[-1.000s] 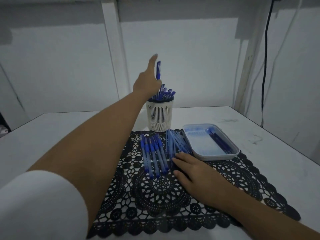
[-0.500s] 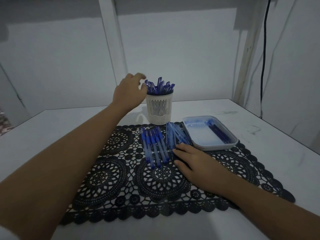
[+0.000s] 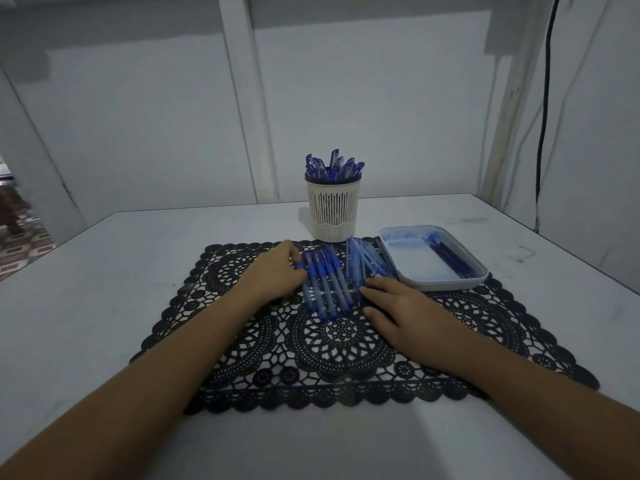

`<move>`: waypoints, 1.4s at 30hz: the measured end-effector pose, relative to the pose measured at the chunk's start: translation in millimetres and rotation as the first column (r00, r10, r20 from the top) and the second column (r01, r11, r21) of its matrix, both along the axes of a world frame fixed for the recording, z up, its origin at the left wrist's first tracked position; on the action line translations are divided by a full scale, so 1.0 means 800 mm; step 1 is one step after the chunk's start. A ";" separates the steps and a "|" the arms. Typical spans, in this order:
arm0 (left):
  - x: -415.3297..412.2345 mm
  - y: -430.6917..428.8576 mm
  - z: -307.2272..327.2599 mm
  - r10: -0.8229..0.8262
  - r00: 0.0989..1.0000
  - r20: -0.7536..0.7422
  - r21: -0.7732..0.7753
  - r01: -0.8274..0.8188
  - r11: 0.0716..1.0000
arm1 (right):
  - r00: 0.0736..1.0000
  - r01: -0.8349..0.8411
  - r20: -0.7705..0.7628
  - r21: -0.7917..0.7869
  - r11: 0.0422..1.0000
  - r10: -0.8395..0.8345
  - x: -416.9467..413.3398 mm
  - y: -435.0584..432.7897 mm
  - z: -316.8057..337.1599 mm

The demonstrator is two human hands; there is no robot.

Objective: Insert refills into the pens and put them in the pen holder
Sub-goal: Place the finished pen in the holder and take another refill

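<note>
Hands apart on the mat [image 3: 242, 344]: left hand [image 3: 273, 276] curls against the leftmost pen [image 3: 307, 293], grip we cannot tell; right hand [image 3: 394, 306] lies flat, fingers straight.

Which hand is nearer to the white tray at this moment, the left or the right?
The right. The right hand lies on the mat, just beside the near left corner of the tray; the left hand is further left, beyond the row of pens.

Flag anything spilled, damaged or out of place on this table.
Nothing serious stands out. The pen holder stands upright, the pens lie side by side on the mat, and the refills are inside the tray. Only faint dark scuffs mark the table right of the tray.
</note>
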State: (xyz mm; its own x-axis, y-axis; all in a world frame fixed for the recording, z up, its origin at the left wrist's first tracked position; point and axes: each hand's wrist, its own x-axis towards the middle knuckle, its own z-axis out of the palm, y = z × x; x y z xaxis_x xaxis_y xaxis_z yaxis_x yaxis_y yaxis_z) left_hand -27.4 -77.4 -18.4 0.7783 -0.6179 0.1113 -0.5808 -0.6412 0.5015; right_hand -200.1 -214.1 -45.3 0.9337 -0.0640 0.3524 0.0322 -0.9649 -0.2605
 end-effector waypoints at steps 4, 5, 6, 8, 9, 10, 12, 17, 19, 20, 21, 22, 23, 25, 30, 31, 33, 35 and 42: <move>0.000 0.005 0.005 -0.033 0.998 0.051 0.048 0.030 0.998 | 1.000 -0.006 -0.001 -0.003 1.000 0.006 0.001 -0.002 0.000; 0.000 0.007 0.005 -0.027 0.997 0.066 0.058 0.023 0.998 | 1.000 -0.006 -0.004 -0.005 1.000 0.006 0.001 -0.002 0.000; -0.001 0.008 0.004 -0.022 0.997 0.073 0.064 0.017 0.998 | 1.000 -0.007 -0.004 -0.007 1.000 0.007 0.002 -0.002 0.000; -0.001 0.010 0.003 -0.014 0.996 0.083 0.074 0.008 0.997 | 1.000 -0.007 -0.004 -0.009 1.000 0.007 0.002 -0.003 -0.002; -0.001 0.011 0.003 -0.010 0.996 0.089 0.083 0.002 0.997 | 1.000 -0.006 -0.004 -0.010 1.000 0.006 0.002 -0.003 -0.003; -0.001 0.011 0.003 -0.002 0.995 0.100 0.094 -0.007 0.996 | 1.000 -0.005 -0.002 -0.010 1.000 0.005 0.001 -0.003 -0.003; -0.003 0.012 0.006 0.023 0.990 0.140 0.114 -0.040 0.993 | 1.000 -0.005 0.004 -0.008 1.000 0.005 0.001 -0.003 -0.003; -0.005 0.020 0.019 0.101 0.974 0.204 0.052 -0.114 0.992 | 0.997 -0.013 0.078 0.002 1.000 0.013 0.001 -0.003 -0.003; -0.011 0.025 0.029 0.095 0.965 0.246 0.009 -0.101 0.995 | 0.993 -0.010 0.119 0.012 1.000 0.008 0.000 -0.004 -0.003; -0.017 0.029 0.034 0.073 0.960 0.271 -0.009 -0.074 0.997 | 0.989 -0.008 0.145 0.019 1.000 0.005 0.000 -0.004 -0.003; -0.025 0.031 0.037 0.030 0.954 0.299 -0.021 -0.025 0.999 | 0.984 -0.008 0.180 0.028 1.000 0.003 -0.001 -0.004 -0.003; -0.034 0.034 0.040 -0.036 0.946 0.323 -0.024 0.046 0.999 | 0.975 -0.008 0.223 0.038 0.999 -0.001 0.000 -0.004 -0.003; -0.044 0.037 0.040 -0.120 0.933 0.339 -0.013 0.132 0.991 | 0.963 -0.006 0.269 0.040 0.999 -0.005 0.000 -0.003 -0.003; -0.063 0.042 0.034 -0.288 0.896 0.338 0.030 0.296 0.955 | 0.940 0.004 0.342 0.010 1.000 -0.007 0.002 -0.004 -0.002; -0.079 0.045 -0.003 -0.449 0.784 0.429 0.009 0.493 0.870 | 0.939 0.034 0.340 -0.225 0.974 0.046 0.002 -0.001 -0.002; -0.080 0.044 -0.009 -0.458 0.767 0.449 0.001 0.512 0.859 | 0.940 0.021 0.334 -0.248 0.969 0.065 0.002 0.001 -0.002; -0.083 0.042 -0.015 -0.453 0.757 0.472 -0.019 0.522 0.853 | 0.938 -0.028 0.328 -0.251 0.968 0.112 0.002 0.002 -0.002; -0.086 0.041 -0.018 -0.426 0.759 0.493 -0.025 0.502 0.865 | 0.937 -0.058 0.319 -0.259 0.964 0.142 0.000 0.003 -0.002; -0.088 0.045 -0.026 -0.410 0.715 0.567 0.030 0.479 0.878 | 0.960 -0.101 0.217 -0.322 0.941 0.177 -0.011 0.001 0.007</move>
